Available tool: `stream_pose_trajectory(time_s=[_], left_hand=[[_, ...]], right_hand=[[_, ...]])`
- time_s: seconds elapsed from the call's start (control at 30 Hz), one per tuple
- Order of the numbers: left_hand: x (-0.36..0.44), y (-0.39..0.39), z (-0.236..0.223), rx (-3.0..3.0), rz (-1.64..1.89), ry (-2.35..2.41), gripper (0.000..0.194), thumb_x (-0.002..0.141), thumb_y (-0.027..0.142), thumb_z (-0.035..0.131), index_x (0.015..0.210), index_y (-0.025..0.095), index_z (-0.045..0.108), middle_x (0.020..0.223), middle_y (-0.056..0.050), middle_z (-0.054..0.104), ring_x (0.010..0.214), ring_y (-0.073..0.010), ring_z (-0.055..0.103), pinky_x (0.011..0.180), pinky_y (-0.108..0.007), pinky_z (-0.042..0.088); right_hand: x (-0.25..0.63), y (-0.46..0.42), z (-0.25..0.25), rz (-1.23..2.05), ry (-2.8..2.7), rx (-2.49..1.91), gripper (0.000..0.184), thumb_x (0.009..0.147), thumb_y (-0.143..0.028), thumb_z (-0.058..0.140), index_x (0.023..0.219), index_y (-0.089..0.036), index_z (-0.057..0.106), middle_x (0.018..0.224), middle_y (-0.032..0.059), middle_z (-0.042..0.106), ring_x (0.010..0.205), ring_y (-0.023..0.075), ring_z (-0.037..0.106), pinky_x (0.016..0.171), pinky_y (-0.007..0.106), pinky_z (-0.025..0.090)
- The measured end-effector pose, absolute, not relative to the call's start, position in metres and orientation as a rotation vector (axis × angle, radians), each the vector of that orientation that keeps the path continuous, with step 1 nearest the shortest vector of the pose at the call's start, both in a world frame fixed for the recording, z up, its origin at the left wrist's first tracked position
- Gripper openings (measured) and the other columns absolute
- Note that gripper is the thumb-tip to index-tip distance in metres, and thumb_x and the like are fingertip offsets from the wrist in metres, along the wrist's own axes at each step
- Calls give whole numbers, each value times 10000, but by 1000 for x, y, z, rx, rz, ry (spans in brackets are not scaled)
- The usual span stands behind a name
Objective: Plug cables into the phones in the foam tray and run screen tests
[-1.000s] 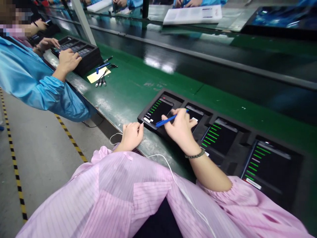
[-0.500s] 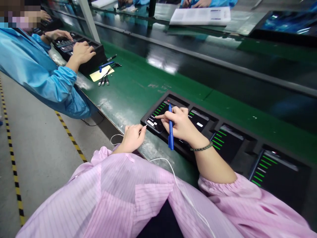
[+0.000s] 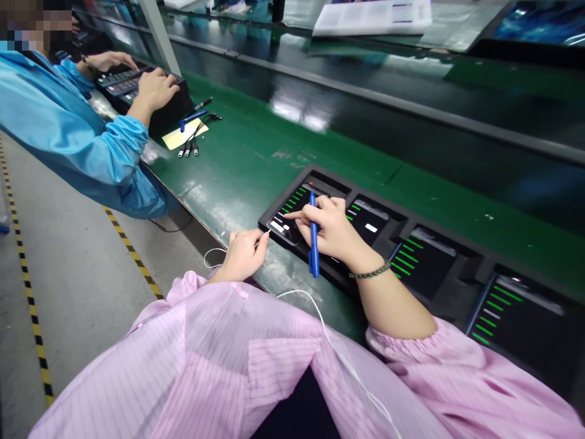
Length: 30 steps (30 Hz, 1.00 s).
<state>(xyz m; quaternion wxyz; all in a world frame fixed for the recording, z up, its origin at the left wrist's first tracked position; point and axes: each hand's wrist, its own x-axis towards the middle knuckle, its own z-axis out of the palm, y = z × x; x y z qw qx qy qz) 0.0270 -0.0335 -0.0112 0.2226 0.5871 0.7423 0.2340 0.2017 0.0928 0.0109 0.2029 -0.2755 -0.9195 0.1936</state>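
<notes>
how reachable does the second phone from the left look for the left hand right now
Probably not directly: the right hand and its blue pen are between the left hand and that phone.

The right hand (image 3: 326, 228) blots out part of the phone (image 3: 297, 202) at the tray's (image 3: 397, 227) left end, a finger hiding a stretch of the blue pen (image 3: 314, 259). Screen lettering there? Too small to read! The left hand (image 3: 244, 253) covers much of the white cord (image 3: 299, 291), whose other end slips off the bottom edge. The pink sleeve (image 3: 498, 378) swallows the last phone's (image 3: 516, 317) lower corner.
</notes>
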Motion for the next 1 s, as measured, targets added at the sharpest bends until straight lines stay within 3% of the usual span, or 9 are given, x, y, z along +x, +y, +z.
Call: stream_pose_trajectory(time_s=[0.17,0.3,0.4,0.57,1.0], left_hand=[[30,-33,-2,1574,539,2053,335,1035,263,408,734,185,534,814,-39,688,841,-211,649,896,-392,380],[31,-33,2,1562,500,2057,330,1037,256,393,748,182,533,838,-42,693,865,-211,650,910,-391,375],[30,-33,3,1566,488,2063,326,1036,253,397,756,181,547,856,-45,702,883,-217,653,912,-393,371],[31,-29,2,1564,527,2052,353,1040,242,378,757,185,582,892,-45,728,936,-222,659,938,-396,355],[35,-13,0,1292,615,2063,402,1020,223,392,675,168,589,668,17,646,740,-170,630,1072,-418,343]], right_hand=[[205,96,6,529,-2485,-760,192,899,-266,472,729,-232,389,855,56,721,814,245,528,918,479,316],[205,116,-4,399,-2303,-1071,207,942,-420,470,869,-233,421,1067,133,719,962,324,542,942,542,312],[198,137,-12,331,-2318,-1271,263,968,-471,416,958,-211,450,938,151,684,907,338,569,969,595,296],[183,152,-14,401,-2394,-1385,211,984,-394,384,1010,-190,430,664,45,576,758,297,587,1023,589,274],[176,147,-10,427,-2300,-1438,110,933,-282,387,988,-194,424,671,69,575,711,292,575,994,506,367]])
